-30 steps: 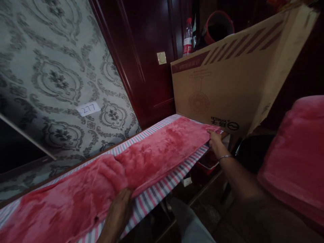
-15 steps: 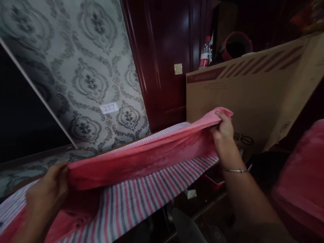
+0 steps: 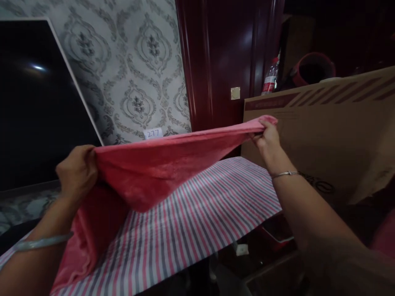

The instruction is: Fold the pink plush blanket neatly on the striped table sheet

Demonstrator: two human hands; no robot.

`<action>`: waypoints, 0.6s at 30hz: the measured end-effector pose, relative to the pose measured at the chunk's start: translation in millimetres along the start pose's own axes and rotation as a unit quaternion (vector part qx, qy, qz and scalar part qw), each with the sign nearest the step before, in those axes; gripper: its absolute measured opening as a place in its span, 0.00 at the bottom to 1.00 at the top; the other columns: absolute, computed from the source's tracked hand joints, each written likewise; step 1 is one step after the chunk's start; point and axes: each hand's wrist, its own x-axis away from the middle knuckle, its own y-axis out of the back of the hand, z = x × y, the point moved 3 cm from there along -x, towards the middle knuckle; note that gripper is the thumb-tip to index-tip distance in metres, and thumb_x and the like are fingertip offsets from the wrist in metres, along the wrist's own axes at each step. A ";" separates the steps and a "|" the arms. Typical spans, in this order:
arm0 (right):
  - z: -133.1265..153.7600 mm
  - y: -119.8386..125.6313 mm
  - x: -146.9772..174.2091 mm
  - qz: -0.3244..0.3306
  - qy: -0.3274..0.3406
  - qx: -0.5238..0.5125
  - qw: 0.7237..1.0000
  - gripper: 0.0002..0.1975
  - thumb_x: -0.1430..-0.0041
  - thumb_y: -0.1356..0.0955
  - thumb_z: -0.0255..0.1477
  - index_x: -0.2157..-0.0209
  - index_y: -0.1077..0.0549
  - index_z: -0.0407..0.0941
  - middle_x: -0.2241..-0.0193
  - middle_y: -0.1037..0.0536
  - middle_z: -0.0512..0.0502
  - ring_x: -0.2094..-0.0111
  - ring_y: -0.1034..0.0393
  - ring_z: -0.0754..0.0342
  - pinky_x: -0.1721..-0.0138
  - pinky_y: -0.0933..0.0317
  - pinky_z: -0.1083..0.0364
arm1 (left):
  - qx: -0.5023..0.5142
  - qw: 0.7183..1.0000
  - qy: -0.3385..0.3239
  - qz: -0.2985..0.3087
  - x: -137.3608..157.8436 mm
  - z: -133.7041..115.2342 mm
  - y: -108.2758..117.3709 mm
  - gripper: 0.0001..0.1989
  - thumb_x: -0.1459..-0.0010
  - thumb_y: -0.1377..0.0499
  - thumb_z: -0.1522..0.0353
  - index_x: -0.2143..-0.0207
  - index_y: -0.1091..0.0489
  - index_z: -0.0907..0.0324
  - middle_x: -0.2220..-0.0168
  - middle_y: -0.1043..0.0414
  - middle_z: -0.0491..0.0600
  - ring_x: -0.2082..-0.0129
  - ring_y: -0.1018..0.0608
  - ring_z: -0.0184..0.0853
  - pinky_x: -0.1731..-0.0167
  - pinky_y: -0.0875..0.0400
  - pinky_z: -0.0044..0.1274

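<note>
Head view: a pink fleece cloth (image 3: 160, 164) held stretched in the air between two hands, above a striped board cover (image 3: 200, 213).
The left hand (image 3: 77, 172) is closed in a fist round one bunched end of the cloth; the right hand (image 3: 267, 137) pinches the opposite corner between thumb and fingers, raised near the cardboard box (image 3: 333, 135); the upper edge runs taut between the two grips, while the slack below the left hand trails down onto the cover. The step appears to be lifting the cloth to spread or fold it; any further move calls for both grips held firm and the edge level. A dark screen (image 3: 33, 102) leans on the patterned wall; a water bottle (image 3: 270, 80) stands behind the box.
</note>
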 end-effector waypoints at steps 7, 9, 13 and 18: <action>-29.2 200.1 77.0 -0.093 -0.137 0.252 0.953 0.11 0.58 0.31 0.18 0.72 0.33 0.44 0.80 0.29 0.55 0.80 0.33 0.60 0.79 0.31 0.61 | -0.138 0.946 -0.177 0.233 137.5 59.7 -55.7 0.18 0.39 0.55 0.67 0.61 0.26 0.57 0.61 0.23 0.54 0.61 0.22 0.41 0.60 0.28 0.29; -31.3 250.0 105.2 -0.127 -0.173 0.327 0.920 0.12 0.59 0.28 0.20 0.72 0.33 0.44 0.82 0.30 0.56 0.81 0.34 0.59 0.80 0.30 0.59 | -0.102 0.912 -0.206 0.341 188.7 69.3 -73.7 0.19 0.41 0.54 0.70 0.58 0.25 0.55 0.57 0.22 0.54 0.57 0.20 0.42 0.58 0.25 0.30; -22.3 290.7 130.7 -0.131 -0.164 0.383 0.899 0.18 0.63 0.24 0.23 0.68 0.31 0.46 0.79 0.27 0.56 0.81 0.33 0.58 0.82 0.30 0.57 | -0.059 0.871 -0.194 0.447 255.8 70.2 -87.1 0.23 0.43 0.53 0.72 0.51 0.25 0.51 0.50 0.22 0.51 0.53 0.19 0.40 0.53 0.24 0.28; -14.4 288.6 130.7 -0.078 -0.156 0.429 0.886 0.21 0.65 0.22 0.27 0.67 0.31 0.46 0.80 0.30 0.58 0.82 0.36 0.60 0.85 0.31 0.58 | -0.058 0.888 -0.087 0.449 259.5 66.5 -83.6 0.19 0.40 0.52 0.66 0.54 0.23 0.48 0.51 0.20 0.46 0.55 0.18 0.40 0.54 0.23 0.26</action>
